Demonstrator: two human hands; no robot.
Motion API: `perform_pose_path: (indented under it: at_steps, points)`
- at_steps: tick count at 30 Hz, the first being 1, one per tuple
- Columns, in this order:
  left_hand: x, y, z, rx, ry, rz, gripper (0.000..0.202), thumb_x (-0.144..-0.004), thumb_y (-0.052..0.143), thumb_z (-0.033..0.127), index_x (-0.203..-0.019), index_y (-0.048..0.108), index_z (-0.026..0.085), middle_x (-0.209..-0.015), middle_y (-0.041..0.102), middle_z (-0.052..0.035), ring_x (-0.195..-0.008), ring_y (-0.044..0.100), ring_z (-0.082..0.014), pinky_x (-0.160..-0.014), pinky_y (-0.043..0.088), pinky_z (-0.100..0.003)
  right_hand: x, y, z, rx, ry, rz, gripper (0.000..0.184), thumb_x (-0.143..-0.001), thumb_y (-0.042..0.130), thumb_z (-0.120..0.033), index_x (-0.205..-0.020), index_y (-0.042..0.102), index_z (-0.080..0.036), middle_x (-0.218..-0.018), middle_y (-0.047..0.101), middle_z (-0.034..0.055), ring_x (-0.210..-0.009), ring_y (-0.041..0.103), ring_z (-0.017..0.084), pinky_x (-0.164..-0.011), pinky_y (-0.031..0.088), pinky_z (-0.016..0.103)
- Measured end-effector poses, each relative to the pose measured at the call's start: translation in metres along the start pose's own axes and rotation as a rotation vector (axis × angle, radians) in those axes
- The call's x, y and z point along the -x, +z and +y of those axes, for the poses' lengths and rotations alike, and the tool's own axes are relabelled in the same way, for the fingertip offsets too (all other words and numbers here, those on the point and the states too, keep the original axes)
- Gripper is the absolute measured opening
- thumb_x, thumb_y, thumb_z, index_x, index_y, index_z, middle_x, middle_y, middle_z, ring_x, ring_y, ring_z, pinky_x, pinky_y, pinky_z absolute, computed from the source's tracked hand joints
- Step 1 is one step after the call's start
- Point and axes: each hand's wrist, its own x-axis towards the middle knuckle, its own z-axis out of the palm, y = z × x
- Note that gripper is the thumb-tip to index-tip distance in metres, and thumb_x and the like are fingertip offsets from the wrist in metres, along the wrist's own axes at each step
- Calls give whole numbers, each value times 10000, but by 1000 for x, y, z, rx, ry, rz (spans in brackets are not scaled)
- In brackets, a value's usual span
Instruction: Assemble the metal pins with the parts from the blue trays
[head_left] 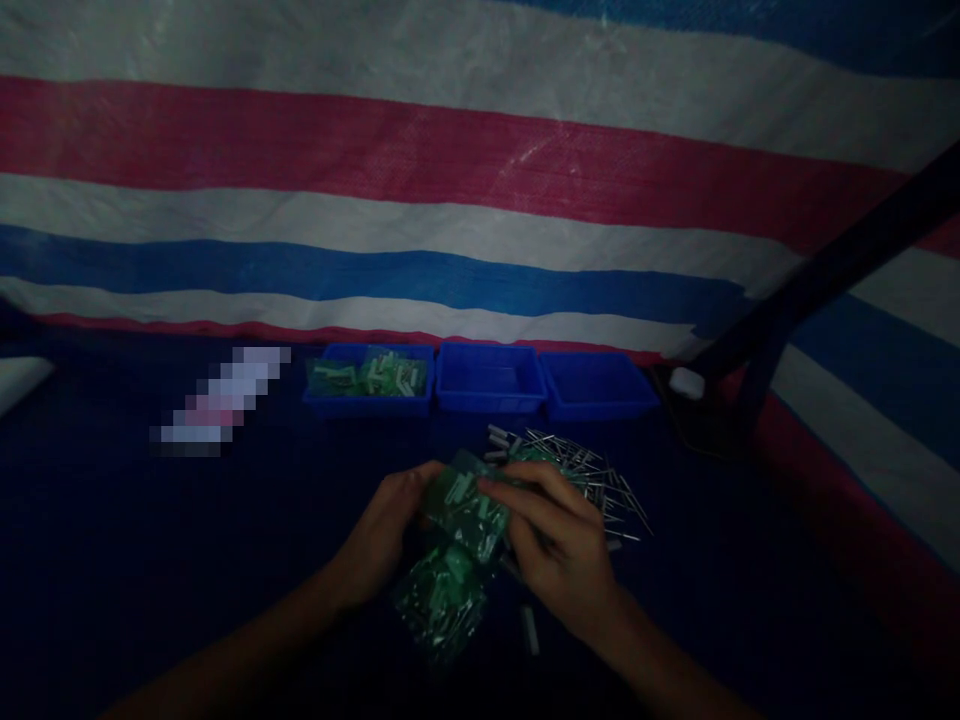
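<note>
In dim light, both my hands meet over a small green circuit board [463, 503] held just above a dark blue table. My left hand [384, 535] grips its left edge with curled fingers. My right hand [556, 535] pinches its top right side. Under the hands lies a heap of more green boards [442, 595]. A pile of thin metal-legged parts [592, 478] lies just behind my right hand. A small pale cylindrical part [529, 628] rests on the table near my right wrist.
Three blue bins stand in a row at the back: the left bin [369, 403] holds green boards, the middle bin [489, 380] and right bin [596, 388] look bare inside. A striped tarp [450, 200] hangs behind. A dark pole [825, 275] slants at right.
</note>
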Motion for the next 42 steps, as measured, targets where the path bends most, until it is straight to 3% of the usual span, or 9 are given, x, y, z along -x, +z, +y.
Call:
perform_pose_path:
  at_steps: [4,9,16,20,25,28,36,39,42]
  points:
    - [-5,1,6,-61,-29,71,296,-780,532,429,-689,557,148,-617,505,14,-565,451,-102,-523,369,-200,2,2,3,47,96,-60,407,-761,421,-19,-1028,630,-243,-1126,544,67,-960,575,157,-749,520,320]
    - [-7,-3,0,-313,285,200,142,-823,504,266,-810,604,166,-818,535,-31,-731,514,-123,-651,428,-221,-2,2,0,141,220,-77,222,-760,525,-129,-922,649,-215,-1216,447,101,-1128,464,235,-871,468,404]
    - [-2,1,0,-508,540,145,126,-802,553,204,-817,675,232,-937,483,-45,-852,507,-136,-735,448,-249,-6,-2,-3,-76,309,-81,185,-853,459,-271,-777,603,-183,-818,568,31,-754,559,128,-651,483,257]
    - [-2,2,3,-446,397,67,193,-809,547,332,-769,687,206,-910,492,-49,-844,509,-149,-735,444,-258,-6,-1,-2,-88,363,-53,166,-840,484,-241,-836,641,-186,-526,517,-44,-471,483,86,-471,421,213]
    - [-5,0,5,-82,-4,90,523,-850,321,561,-723,607,141,-673,509,-18,-589,468,-118,-542,399,-230,-2,0,-3,-30,117,-72,292,-801,461,-126,-992,658,-226,-601,609,-20,-481,522,90,-464,443,220]
    - [-5,2,6,47,-79,49,449,-815,420,548,-721,584,141,-614,513,6,-556,451,-107,-524,379,-215,1,1,-4,-4,41,-93,386,-760,428,-60,-1033,645,-227,-638,594,-9,-538,536,97,-483,455,217]
    - [-6,0,8,-158,209,183,208,-787,558,328,-855,663,163,-745,559,-14,-651,513,-111,-576,418,-211,-3,2,-5,-16,217,-87,250,-773,486,-123,-943,637,-228,-1021,529,58,-980,521,174,-808,472,334]
    - [-6,-3,5,-330,402,204,186,-797,553,250,-910,689,194,-778,545,-26,-682,525,-109,-600,442,-217,-7,-1,-7,-43,312,-79,129,-794,538,-241,-851,647,-204,-924,505,51,-915,514,170,-789,456,316]
    - [-4,-4,2,-477,578,157,202,-796,552,203,-935,694,239,-817,550,-35,-746,540,-121,-645,469,-235,-10,-2,-8,-154,413,-64,268,-853,463,-339,-697,609,-176,-788,480,28,-763,511,137,-671,446,269]
